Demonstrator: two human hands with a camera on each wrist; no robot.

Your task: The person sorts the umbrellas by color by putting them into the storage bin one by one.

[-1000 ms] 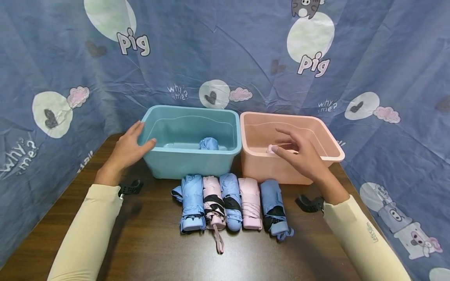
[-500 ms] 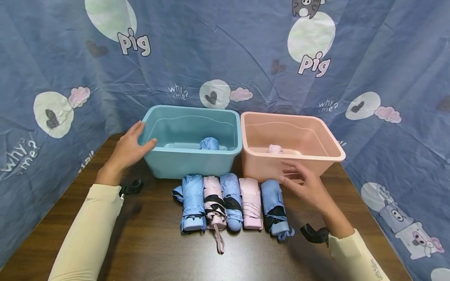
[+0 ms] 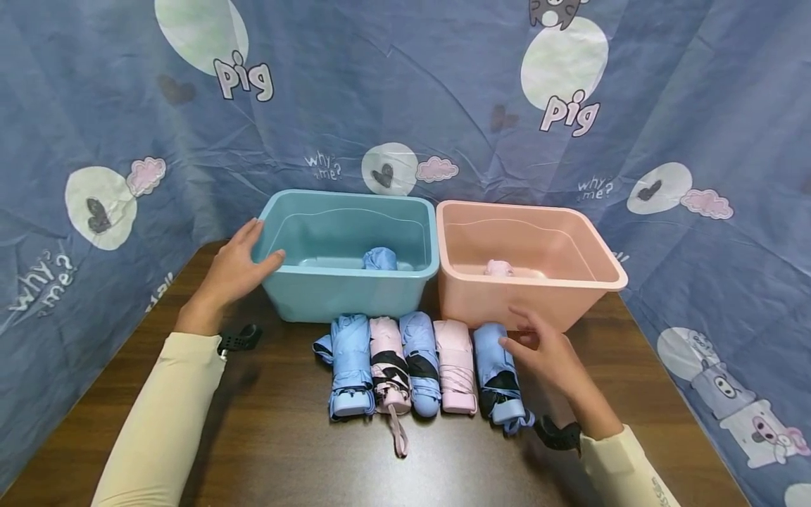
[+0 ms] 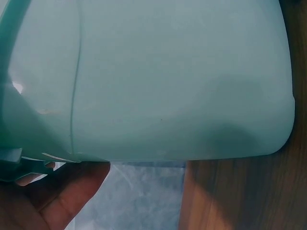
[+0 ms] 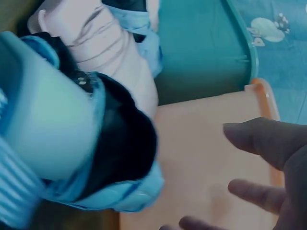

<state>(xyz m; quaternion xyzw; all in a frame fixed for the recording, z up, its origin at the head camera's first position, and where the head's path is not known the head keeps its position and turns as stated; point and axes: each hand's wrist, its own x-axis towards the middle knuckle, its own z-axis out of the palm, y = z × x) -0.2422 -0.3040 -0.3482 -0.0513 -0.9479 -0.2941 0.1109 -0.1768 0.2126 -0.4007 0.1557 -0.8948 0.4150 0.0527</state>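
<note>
My left hand [image 3: 237,271] rests at the left front corner of the teal bin [image 3: 342,292], thumb and fingers spread and nearly straight; part of it is hidden behind the wall in the left wrist view. My right hand [image 3: 548,348] holds nothing, its thumb and fingers apart, just right of a folded blue umbrella [image 3: 497,359] with a black band. That umbrella's handle end looms large in the right wrist view, clear of the fingers [image 5: 261,139]. Beside it in a row lie a pink umbrella [image 3: 455,359], a blue one [image 3: 418,352], a pink one with a strap [image 3: 388,352] and a light blue one [image 3: 351,355].
A peach bin [image 3: 500,303] stands against the teal one, with a pink bundle [image 3: 498,267] inside. The teal bin holds a blue bundle [image 3: 380,258]. Both stand on a dark wooden table [image 3: 285,451] before a patterned blue curtain [image 3: 412,91].
My right hand has come out from over the peach bin, down toward the rightmost blue umbrella; the pink bundle in that bin shows more fully now. My left hand stays at the teal bin.
</note>
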